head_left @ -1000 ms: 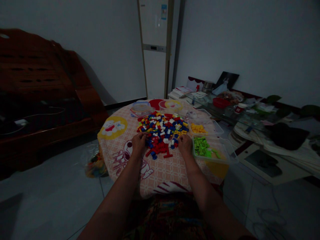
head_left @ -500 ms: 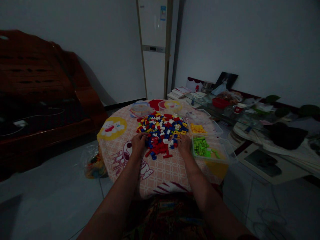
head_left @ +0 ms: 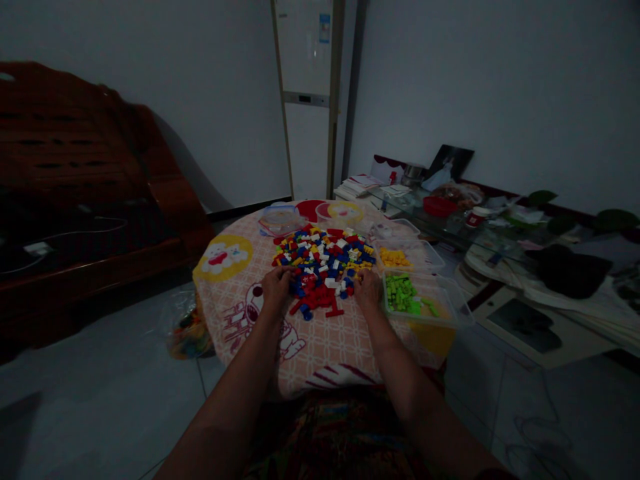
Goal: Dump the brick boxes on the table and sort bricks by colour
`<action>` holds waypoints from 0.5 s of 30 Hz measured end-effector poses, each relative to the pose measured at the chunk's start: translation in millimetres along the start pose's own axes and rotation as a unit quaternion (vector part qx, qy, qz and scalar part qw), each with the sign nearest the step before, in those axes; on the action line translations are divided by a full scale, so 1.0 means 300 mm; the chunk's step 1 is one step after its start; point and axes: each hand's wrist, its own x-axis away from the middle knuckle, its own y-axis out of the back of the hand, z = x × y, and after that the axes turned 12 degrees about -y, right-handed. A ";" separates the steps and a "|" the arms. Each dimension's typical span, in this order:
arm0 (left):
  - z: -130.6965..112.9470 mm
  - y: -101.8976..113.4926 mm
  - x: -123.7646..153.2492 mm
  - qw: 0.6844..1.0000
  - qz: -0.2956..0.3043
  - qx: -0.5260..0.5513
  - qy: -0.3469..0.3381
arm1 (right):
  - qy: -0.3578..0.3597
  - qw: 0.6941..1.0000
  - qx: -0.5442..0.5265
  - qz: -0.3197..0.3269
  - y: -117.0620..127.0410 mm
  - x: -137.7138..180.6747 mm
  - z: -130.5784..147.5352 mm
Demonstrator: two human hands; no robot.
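A mixed pile of toy building bricks (head_left: 327,257) in red, blue, white and yellow lies on the cloth-covered table between my hands. My left hand (head_left: 276,287) rests at the pile's left edge, fingers curled and close together beside blue and red bricks; the fingertips are too dark to show what is in them. At the right edge, my right hand (head_left: 369,290) is closed near yellow and blue bricks, its contents also hidden. Just right of it stands a clear plastic box of green bricks (head_left: 401,293). Behind that, yellow bricks (head_left: 394,258) lie in another clear box.
Clear containers (head_left: 281,219) stand at the table's far side. The patterned tablecloth (head_left: 330,347) hangs over the near edge. To the right is a cluttered glass table with a red bowl (head_left: 439,206). A plastic bag (head_left: 190,333) sits on the floor at left.
The view has shifted very slightly. Both hands stay at the edges of the pile, and the bricks look the same.
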 end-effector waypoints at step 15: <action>0.045 0.000 -0.003 1.000 0.010 -0.003 -0.009 | -0.028 0.979 -0.190 -0.064 0.082 -0.051 0.032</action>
